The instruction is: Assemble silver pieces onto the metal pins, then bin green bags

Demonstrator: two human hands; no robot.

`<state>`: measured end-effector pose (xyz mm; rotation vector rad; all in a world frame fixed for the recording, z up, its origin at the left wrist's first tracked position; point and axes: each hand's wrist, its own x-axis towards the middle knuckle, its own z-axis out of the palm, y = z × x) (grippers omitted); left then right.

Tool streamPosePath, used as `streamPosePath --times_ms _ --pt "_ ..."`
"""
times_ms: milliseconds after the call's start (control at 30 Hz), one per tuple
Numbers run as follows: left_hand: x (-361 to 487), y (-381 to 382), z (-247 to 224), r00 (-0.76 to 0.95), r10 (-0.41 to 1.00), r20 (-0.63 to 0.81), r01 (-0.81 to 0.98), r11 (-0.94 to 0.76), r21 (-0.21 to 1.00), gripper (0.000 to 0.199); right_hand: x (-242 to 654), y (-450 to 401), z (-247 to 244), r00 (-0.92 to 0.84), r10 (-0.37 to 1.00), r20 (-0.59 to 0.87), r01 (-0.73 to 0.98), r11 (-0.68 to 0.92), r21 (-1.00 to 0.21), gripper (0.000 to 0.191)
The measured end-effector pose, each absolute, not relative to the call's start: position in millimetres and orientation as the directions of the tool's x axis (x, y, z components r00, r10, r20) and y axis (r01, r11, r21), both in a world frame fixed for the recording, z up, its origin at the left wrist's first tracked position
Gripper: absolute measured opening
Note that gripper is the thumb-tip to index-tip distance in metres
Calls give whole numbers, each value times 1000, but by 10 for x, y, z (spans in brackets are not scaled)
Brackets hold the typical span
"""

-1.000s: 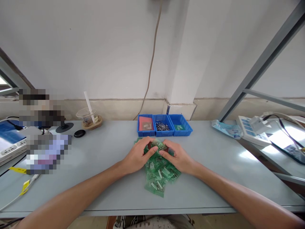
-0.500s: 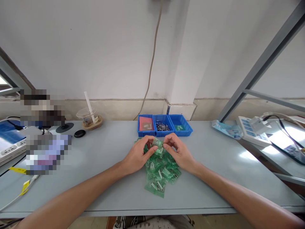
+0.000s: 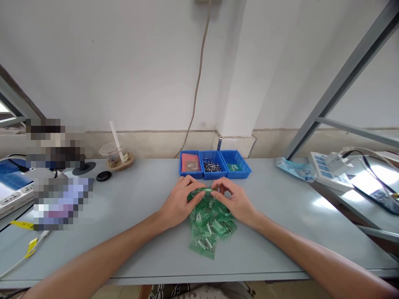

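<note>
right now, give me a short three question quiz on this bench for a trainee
1. True or false: the left hand and the right hand are both at the green packets.
2. Which of the three blue bins holds the loose metal parts? A) the left one B) the middle one C) the right one, as the picture shows them.
3. Fill in: in the picture, the cup with the straw stands to the ____ of the bins.

Key: 1. True. 2. B. 3. left.
</note>
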<state>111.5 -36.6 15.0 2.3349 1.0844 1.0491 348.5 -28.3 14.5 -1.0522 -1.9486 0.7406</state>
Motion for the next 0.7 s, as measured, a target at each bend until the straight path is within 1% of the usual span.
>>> streamPosePath --times_ms 133,267,333,400,467,500,567,600,700 --pt "1118 -358 140 416 757 504 503 -654 566 29 3480 -297 160 -356 851 387 418 515 -748 18" --pt "1131 -344 115 427 738 522 490 -674 553 32 3479 -311 114 -364 868 339 393 473 -789 14" --pt "1135 -340 112 427 735 527 490 -678 548 32 3478 -320 92 -378 869 320 382 461 -801 16" --pt "1134 -338 112 429 730 531 495 -682 538 32 3480 -327 86 -393 861 323 394 476 -786 17" --pt "1123 -332 110 443 723 531 515 -689 510 33 3491 -320 101 -406 841 358 424 521 -741 10" --pt "1113 -326 107 451 719 529 531 -692 488 33 3504 -309 116 -408 825 391 442 553 -706 9" --pt "1084 -302 91 465 712 527 585 -693 421 31 3548 -270 157 -399 787 470 484 616 -621 16" --pt "1065 -284 79 473 705 529 618 -693 371 30 3580 -244 182 -363 773 520 515 632 -579 18" --pt "1005 -222 36 519 668 533 697 -692 188 25 3708 -155 267 -192 713 674 625 618 -476 18"
